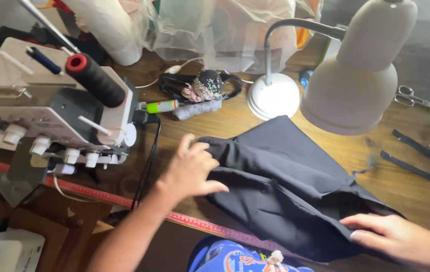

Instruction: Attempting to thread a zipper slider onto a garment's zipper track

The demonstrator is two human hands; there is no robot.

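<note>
Lying folded mid-frame on the wooden table (406, 194), the dark woven fabric piece (285, 186) is only flattened: left hand (191, 171) spread on it, right hand (394, 234) pressing flat lower right; white overlock machine (48, 116), upper left, unthreaded with it.

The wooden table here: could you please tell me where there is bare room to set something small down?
Bare wood shows on the table between the dark fabric and the black strips, and left of the left hand beside the black cable. The back edge is crowded: lamp base, pincushion, grey thread roll, scissors.
</note>
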